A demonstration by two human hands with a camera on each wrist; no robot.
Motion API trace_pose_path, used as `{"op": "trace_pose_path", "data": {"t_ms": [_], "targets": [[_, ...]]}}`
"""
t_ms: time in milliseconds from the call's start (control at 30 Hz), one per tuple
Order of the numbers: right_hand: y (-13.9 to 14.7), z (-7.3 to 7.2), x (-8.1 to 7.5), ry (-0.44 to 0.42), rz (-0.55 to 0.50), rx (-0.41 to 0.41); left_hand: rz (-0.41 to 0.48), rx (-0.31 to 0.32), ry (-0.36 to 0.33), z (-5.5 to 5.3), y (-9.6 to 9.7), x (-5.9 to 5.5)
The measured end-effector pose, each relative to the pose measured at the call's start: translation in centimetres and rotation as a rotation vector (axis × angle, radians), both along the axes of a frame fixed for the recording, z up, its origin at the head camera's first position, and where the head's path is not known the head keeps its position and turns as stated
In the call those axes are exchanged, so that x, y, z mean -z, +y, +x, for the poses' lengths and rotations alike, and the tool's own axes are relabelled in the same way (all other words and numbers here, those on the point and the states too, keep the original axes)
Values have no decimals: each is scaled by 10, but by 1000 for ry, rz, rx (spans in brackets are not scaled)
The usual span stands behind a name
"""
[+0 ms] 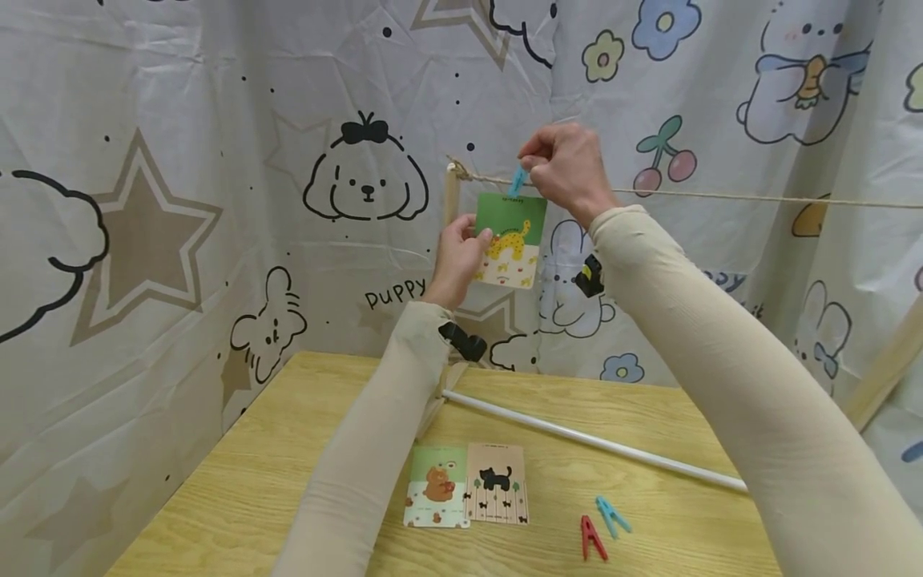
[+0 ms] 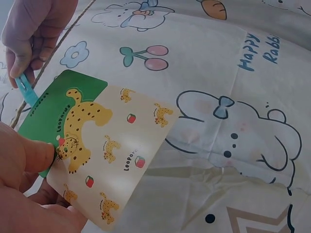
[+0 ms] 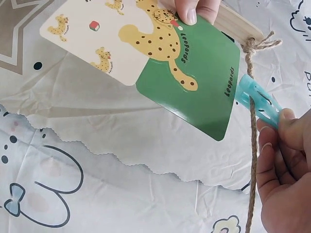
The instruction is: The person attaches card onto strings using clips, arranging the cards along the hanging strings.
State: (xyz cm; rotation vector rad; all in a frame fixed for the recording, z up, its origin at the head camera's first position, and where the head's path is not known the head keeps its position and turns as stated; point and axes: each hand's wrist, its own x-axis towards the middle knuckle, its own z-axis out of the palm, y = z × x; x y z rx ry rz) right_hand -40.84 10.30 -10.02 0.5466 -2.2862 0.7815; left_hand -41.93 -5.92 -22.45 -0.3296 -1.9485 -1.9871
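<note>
My left hand (image 1: 461, 255) pinches the left edge of a green and cream leopard card (image 1: 510, 240), thumb on its front. Above the card, my right hand (image 1: 570, 164) pinches the handle end of a light blue clothespin (image 1: 517, 181) between thumb and fingers. In the right wrist view the clothespin (image 3: 260, 101) lies across the twine (image 3: 252, 160), its tip at the green top edge of the card (image 3: 194, 92). The left wrist view shows the card (image 2: 97, 145) tilted, with the clothespin (image 2: 26, 90) at its green end.
The twine (image 1: 721, 195) runs right from a wooden post (image 1: 451, 196). On the table (image 1: 238, 481) lie a bear card (image 1: 437, 487), a black cat card (image 1: 497, 485), a red clothespin (image 1: 592, 538) and a blue clothespin (image 1: 613, 517). A white rod (image 1: 591, 439) crosses behind them. Printed curtains (image 1: 346, 280) hang behind.
</note>
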Motion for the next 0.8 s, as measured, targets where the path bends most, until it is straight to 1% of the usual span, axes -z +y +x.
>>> {"op": "trace_pose_path", "data": {"t_ms": [167, 533, 800], "targets": [[0, 0, -2, -46, 14, -8, 3, 4, 12, 0, 1, -3], [2, -1, -3, -80, 57, -11, 18, 20, 8, -1, 2, -3], [3, 0, -4, -130, 102, -18, 25, 22, 10, 1, 3, -2]]}}
